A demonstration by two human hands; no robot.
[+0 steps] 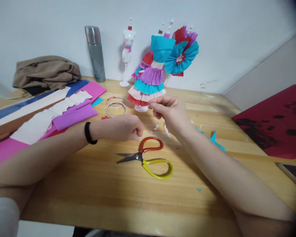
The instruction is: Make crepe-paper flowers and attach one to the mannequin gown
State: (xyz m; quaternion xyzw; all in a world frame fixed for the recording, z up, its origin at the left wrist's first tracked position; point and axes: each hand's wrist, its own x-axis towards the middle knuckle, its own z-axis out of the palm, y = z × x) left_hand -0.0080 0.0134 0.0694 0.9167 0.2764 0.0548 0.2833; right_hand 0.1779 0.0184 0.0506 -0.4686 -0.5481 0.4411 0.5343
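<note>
My left hand (124,127), with a black band at its wrist, is curled closed above the table; whatever its fingers may hold is hidden. My right hand (169,112) makes a pinch beside the hem of a layered crepe-paper dress (150,80), and I cannot make out what lies between the fingertips. The dress, in blue, purple, pale pink and red tiers, is on a small mannequin stand. Just below both hands lie scissors (137,157) with one red and one yellow handle, blades parted. Rolls of tape (116,109) rest left of the dress.
Coloured paper sheets (75,113) cover the left side, near a brown cloth (46,70) and a flask (95,54). A bare mannequin (127,52) and a blue-and-red paper fan flower (181,57) stand at the back. Blue scraps (215,141) and a red panel (276,121) are rightward.
</note>
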